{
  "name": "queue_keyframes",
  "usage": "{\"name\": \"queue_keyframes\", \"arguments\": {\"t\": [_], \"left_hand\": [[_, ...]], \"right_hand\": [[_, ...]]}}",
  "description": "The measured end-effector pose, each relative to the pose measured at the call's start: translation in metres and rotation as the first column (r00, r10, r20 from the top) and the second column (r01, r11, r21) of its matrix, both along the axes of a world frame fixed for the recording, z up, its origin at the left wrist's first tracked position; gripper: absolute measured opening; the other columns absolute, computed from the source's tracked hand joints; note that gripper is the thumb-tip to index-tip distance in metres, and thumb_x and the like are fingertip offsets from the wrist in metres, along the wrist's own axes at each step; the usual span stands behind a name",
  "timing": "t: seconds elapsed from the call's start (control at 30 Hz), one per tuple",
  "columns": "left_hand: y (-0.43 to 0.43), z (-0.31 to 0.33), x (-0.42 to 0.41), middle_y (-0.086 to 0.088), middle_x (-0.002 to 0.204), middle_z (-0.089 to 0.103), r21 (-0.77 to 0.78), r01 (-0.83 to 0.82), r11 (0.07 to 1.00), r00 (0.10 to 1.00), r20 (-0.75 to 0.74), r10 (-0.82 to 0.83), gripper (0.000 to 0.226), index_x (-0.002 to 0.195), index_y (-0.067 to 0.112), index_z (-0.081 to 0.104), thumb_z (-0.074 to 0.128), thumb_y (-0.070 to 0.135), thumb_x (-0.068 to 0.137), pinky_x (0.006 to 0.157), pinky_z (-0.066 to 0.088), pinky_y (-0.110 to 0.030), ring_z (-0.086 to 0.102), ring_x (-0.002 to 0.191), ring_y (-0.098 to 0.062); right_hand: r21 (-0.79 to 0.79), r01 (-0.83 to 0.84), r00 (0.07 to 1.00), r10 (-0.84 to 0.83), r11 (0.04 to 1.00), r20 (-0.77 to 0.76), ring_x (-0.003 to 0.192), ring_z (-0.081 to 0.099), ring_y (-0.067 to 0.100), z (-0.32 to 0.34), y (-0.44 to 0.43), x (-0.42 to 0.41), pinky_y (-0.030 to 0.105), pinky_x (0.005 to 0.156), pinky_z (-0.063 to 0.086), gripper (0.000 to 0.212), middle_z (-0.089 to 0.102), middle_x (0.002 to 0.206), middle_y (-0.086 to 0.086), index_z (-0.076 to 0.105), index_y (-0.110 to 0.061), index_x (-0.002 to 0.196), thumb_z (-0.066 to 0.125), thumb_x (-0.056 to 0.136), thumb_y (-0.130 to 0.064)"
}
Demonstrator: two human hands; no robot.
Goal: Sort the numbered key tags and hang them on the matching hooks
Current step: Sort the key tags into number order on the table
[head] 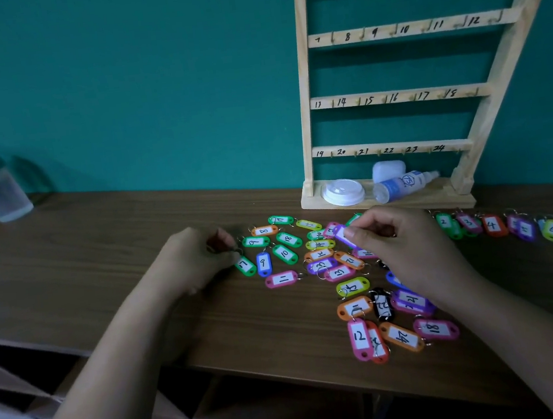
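Purple plastic key tag (343, 236) is pinched in your right hand (400, 247), tilted up off the wooden table (102, 263) — likely so you can read its number. Your left hand (194, 260) curls beside the green tag marked 7 (245, 265); whether it grips, I cannot tell. The numbered wooden hook rack (393, 97) holds no tags.

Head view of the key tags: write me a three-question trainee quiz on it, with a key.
1. True or false: tags already hang on the rack's hooks numbered 7 to 24.
2. The pinched tag in the right hand is: A orange, B purple, C black.
3. Fill in: the blue tag near the left hand reads ___.
Key: 1 false; 2 B; 3 9.
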State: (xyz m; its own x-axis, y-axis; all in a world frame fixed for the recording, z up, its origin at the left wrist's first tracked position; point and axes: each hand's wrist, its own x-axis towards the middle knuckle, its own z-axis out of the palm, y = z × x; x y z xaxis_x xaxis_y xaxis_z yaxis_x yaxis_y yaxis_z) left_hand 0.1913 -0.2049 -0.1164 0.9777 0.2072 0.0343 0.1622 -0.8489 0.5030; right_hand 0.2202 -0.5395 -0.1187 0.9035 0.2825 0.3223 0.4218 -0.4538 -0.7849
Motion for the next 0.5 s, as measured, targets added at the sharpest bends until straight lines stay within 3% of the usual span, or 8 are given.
{"name": "queue_keyframes", "arguments": {"t": [0.13, 0.3, 0.4, 0.5], "left_hand": [[-0.005, -0.008, 0.007, 0.016, 0.098, 0.07, 0.02, 0.003, 1.0, 0.995, 0.102, -0.005, 0.011, 0.099, 0.038, 0.072, 0.077, 0.032, 0.091, 0.073, 0.043, -0.021, 0.064, 0.091, -0.005], [-0.014, -0.018, 0.017, 0.012, 0.102, 0.062, 0.077, 0.073, 0.994, 0.955, 0.281, -0.092, 0.019, 0.106, 0.036, 0.073, 0.078, 0.029, 0.089, 0.084, 0.047, -0.026, 0.059, 0.093, -0.007], [-0.016, -0.021, 0.021, 0.01, 0.102, 0.061, 0.078, 0.08, 0.994, 0.953, 0.286, -0.1, 0.025, 0.109, 0.036, 0.073, 0.082, 0.043, 0.086, 0.086, 0.049, -0.03, 0.058, 0.094, -0.011], [-0.016, -0.025, 0.025, 0.008, 0.102, 0.062, 0.085, 0.072, 0.994, 0.95, 0.297, -0.094, 0.02, 0.108, 0.034, 0.073, 0.078, 0.038, 0.089, 0.088, 0.051, -0.033, 0.059, 0.097, -0.015]], "right_hand": [[0.022, 0.014, 1.0, -0.014, 1.0, -0.002, 0.086, 0.069, 0.004, 0.001, 0.0, 0.0, 0.035, 0.077, 0.055, 0.006, 0.075, 0.086, -0.014, 0.08, -0.033, 0.093, 0.076, 0.096, -0.036], [0.027, 0.025, 1.0, -0.024, 0.999, -0.015, 0.086, 0.068, 0.001, 0.001, 0.001, 0.0, 0.027, 0.075, 0.051, 0.003, 0.075, 0.087, -0.018, 0.08, -0.032, 0.095, 0.077, 0.096, -0.034], [0.015, 0.019, 1.0, -0.019, 1.0, -0.017, 0.085, 0.068, 0.001, 0.0, 0.001, -0.001, 0.026, 0.075, 0.05, 0.003, 0.074, 0.087, -0.019, 0.079, -0.032, 0.095, 0.076, 0.096, -0.034], [0.019, 0.02, 1.0, -0.019, 1.0, -0.022, 0.085, 0.067, 0.001, -0.001, 0.001, -0.001, 0.027, 0.075, 0.05, 0.003, 0.073, 0.086, -0.019, 0.079, -0.032, 0.095, 0.076, 0.096, -0.034]]}}
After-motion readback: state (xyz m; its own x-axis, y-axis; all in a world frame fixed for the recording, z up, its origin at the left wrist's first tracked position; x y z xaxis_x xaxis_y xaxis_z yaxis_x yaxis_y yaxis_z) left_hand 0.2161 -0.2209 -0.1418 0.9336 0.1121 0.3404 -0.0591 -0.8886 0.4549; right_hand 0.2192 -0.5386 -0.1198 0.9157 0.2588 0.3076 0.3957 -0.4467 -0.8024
